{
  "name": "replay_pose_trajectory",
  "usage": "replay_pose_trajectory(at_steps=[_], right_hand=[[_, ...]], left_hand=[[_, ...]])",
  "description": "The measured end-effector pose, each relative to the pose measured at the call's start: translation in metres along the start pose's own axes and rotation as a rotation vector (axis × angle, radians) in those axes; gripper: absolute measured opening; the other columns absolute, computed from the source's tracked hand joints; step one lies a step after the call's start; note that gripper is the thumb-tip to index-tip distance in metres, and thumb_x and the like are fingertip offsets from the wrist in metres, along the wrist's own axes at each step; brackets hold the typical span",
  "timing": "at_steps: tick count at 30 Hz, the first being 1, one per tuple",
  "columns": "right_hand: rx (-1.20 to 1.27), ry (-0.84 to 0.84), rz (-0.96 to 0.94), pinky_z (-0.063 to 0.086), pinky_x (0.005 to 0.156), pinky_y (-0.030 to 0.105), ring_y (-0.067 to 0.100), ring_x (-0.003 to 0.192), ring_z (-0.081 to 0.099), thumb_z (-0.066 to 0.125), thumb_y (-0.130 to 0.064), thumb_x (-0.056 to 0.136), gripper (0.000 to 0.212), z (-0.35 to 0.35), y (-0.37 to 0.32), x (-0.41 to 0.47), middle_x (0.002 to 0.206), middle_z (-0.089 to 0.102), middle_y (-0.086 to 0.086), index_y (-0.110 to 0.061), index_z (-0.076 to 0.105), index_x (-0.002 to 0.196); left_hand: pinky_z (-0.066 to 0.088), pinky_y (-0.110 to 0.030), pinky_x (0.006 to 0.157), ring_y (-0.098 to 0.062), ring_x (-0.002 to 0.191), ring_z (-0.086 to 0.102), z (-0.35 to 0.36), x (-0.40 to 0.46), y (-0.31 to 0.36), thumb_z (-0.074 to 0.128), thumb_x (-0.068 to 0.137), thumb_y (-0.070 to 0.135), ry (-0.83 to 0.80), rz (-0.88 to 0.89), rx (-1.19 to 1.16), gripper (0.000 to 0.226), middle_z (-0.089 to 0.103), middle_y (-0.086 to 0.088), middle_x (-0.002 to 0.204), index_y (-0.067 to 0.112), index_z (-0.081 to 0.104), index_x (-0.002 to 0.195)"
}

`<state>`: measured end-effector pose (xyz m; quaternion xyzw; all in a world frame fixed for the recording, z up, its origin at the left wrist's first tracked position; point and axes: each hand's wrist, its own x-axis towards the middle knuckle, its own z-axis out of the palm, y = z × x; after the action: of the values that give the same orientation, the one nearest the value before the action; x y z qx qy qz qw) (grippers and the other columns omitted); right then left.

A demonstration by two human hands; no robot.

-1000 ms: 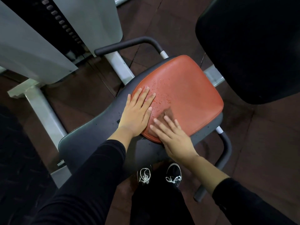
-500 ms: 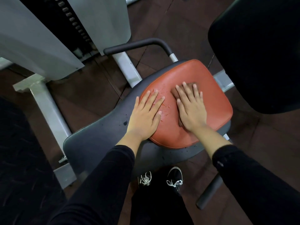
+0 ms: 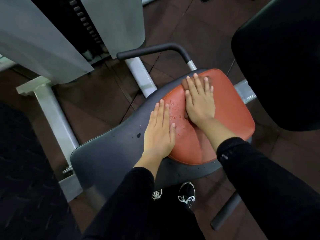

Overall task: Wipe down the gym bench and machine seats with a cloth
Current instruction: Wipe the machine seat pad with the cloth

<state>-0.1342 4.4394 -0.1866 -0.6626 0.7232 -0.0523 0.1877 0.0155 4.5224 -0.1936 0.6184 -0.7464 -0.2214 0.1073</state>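
An orange-red seat cushion (image 3: 230,118) sits on a dark grey seat base (image 3: 107,153). My right hand (image 3: 199,103) lies flat on the cushion's far left part and presses a small brown cloth (image 3: 184,84) under it; only the cloth's edges show past the fingers. Resting flat with fingers together, my left hand (image 3: 159,134) straddles the cushion's left edge and the grey base, holding nothing. Water droplets (image 3: 176,110) lie on the cushion between the two hands.
A black back pad (image 3: 280,66) stands to the right. One black handle (image 3: 152,51) curves past the far side of the seat, another (image 3: 225,213) sticks out near my shoes (image 3: 187,196). The white machine frame (image 3: 57,115) and weight stack (image 3: 83,19) stand to the left.
My right hand has slid the cloth from the cushion's near edge across to its far left corner. My left hand has stayed on the left edge, its fingers drawn closer together.
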Motion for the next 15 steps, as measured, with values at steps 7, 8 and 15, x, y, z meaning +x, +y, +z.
replay_pose_trajectory(at_steps=[7,8,15], right_hand=[[-0.022,-0.065,-0.304,0.004,0.117,0.040,0.022,0.146,0.008,0.020,-0.033,0.099,0.049,0.006,-0.009,-0.046,0.156,0.021,-0.006,-0.028,0.027,0.147],[-0.037,-0.075,-0.358,0.005,0.118,0.039,0.021,0.146,0.009,0.022,-0.033,0.099,0.048,0.004,0.003,-0.055,0.155,0.022,-0.007,-0.028,0.027,0.146],[-0.034,-0.005,-0.152,0.000,0.117,0.038,0.021,0.146,0.008,0.025,-0.030,0.100,0.046,-0.008,0.035,-0.010,0.155,0.024,-0.006,-0.029,0.027,0.146]], left_hand=[[0.018,-0.037,0.120,-0.021,0.149,0.008,0.001,-0.005,0.001,0.021,0.098,0.030,0.031,-0.103,-0.164,0.061,0.012,-0.014,0.160,-0.001,0.017,0.151],[0.022,-0.038,0.119,-0.021,0.149,0.009,0.001,-0.005,0.000,0.022,0.098,0.030,0.027,-0.101,-0.167,0.062,0.012,-0.013,0.161,0.000,0.017,0.151],[0.009,-0.025,0.118,-0.022,0.149,0.005,0.000,-0.005,0.000,0.019,0.098,0.033,0.002,-0.095,-0.121,0.063,0.007,-0.010,0.162,0.002,0.013,0.152]])
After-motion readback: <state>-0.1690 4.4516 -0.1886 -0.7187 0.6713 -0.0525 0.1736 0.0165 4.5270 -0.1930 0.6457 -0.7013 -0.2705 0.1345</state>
